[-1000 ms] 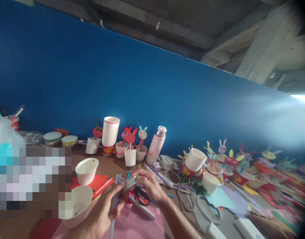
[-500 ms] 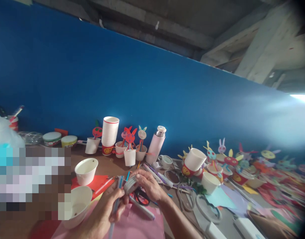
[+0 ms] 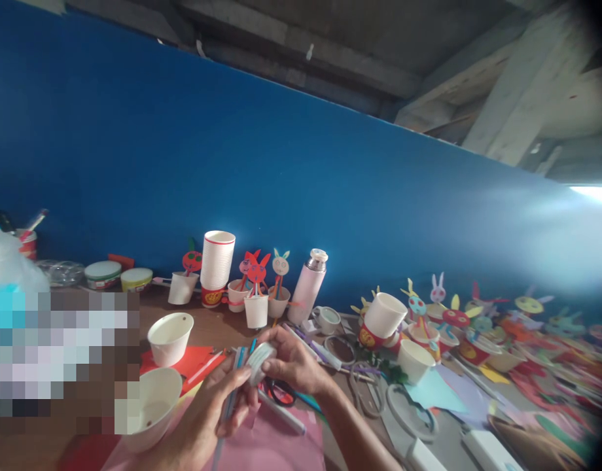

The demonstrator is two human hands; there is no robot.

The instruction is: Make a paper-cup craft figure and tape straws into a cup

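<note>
My left hand (image 3: 210, 415) is closed round a blue-grey straw (image 3: 231, 399) that runs from below my palm up past my fingers. My right hand (image 3: 294, 360) pinches a small whitish roll of tape (image 3: 258, 362) against the top of that straw. Both hands hover above a pink paper sheet (image 3: 276, 448). Black-handled scissors (image 3: 276, 391) lie on the table just under my right hand. A white paper cup (image 3: 151, 405) sits left of my left hand, and a second one (image 3: 171, 337) stands behind it on red paper.
A stack of white cups (image 3: 217, 260), straw-and-cup animal figures (image 3: 256, 288) and a pink flask (image 3: 308, 286) stand along the blue wall. More paper figures and cups (image 3: 423, 320) crowd the right side. Tape rolls (image 3: 411, 409) and loose straws lie nearby. A blurred-out patch covers the left.
My right hand has turned the tape roll and lifted it slightly against the straw. My left hand has barely shifted its hold.
</note>
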